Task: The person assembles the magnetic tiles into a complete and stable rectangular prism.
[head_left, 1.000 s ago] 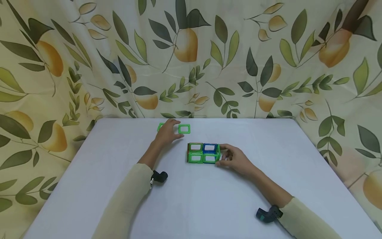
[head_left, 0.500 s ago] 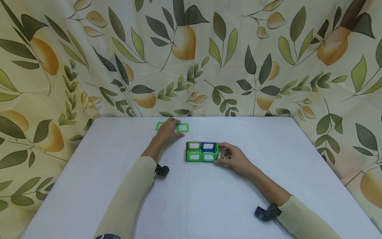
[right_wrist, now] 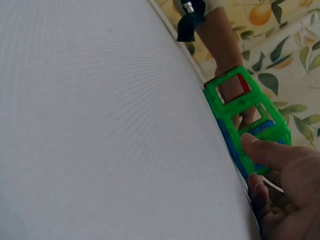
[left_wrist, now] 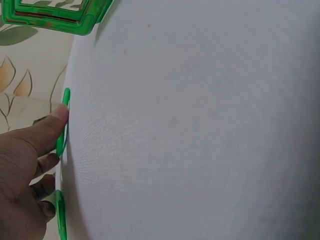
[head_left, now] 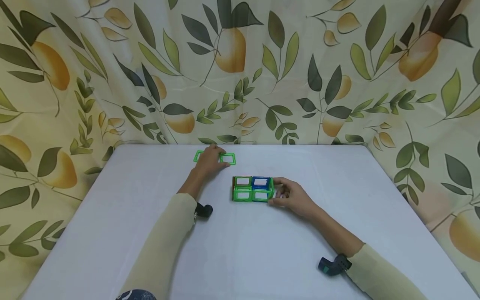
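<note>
My left hand [head_left: 209,161] reaches to the far part of the table, thumb and fingers at opposite edges of a green square magnetic tile [head_left: 234,158]. The left wrist view shows the thumb pressed on that tile [left_wrist: 65,97] close to the white surface. A second green tile [head_left: 196,156] lies left of this hand, partly hidden by it. My right hand [head_left: 296,198] grips the right end of a low box of magnetic tiles [head_left: 252,190], mostly green with blue and red parts. In the right wrist view its thumb lies against the box's green frame [right_wrist: 243,102].
A white-covered table [head_left: 240,246] carries the tiles. Behind it hangs a curtain [head_left: 285,83] printed with fruit and leaves. Each wrist wears a black camera, the left one [head_left: 204,210] and the right one [head_left: 333,265].
My left hand has closed its thumb and fingers in on the green tile's edges. The right hand stays on the box. The whole head view has shifted slightly.
</note>
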`<state>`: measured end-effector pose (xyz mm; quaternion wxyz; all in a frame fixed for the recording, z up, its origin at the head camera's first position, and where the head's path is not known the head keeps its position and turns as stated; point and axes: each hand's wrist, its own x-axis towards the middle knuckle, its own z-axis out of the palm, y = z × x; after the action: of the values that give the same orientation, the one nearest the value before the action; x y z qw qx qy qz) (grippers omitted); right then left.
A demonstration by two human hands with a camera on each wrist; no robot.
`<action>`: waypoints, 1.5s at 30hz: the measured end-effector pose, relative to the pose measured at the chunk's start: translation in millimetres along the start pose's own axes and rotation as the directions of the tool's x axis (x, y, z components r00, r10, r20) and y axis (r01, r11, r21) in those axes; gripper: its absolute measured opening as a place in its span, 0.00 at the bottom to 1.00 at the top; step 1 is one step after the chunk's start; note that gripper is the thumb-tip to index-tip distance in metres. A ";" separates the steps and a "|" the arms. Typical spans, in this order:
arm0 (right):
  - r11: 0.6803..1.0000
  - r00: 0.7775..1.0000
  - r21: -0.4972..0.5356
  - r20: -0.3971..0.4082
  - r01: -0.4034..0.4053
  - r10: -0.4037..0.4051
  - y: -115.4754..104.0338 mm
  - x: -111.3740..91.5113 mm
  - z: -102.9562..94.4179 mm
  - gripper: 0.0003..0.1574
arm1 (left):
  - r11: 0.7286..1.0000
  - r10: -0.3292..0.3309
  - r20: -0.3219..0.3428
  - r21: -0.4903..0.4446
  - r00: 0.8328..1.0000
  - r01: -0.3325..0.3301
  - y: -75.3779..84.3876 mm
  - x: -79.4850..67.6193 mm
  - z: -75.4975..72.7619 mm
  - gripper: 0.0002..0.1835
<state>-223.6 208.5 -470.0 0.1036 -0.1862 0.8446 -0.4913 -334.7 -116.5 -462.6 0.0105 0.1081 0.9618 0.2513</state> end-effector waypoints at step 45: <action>1.000 1.000 0.018 -0.012 -0.004 0.005 3.0 2.2 1.1 0.45 | 0.894 0.332 -0.093 -0.288 0.939 -0.344 20.8 -48.2 -30.5 0.27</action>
<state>-225.8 208.1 -473.1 0.1012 -0.1803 0.8411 -0.4998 -285.7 -123.8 -427.6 -0.0369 0.2654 0.8789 0.3945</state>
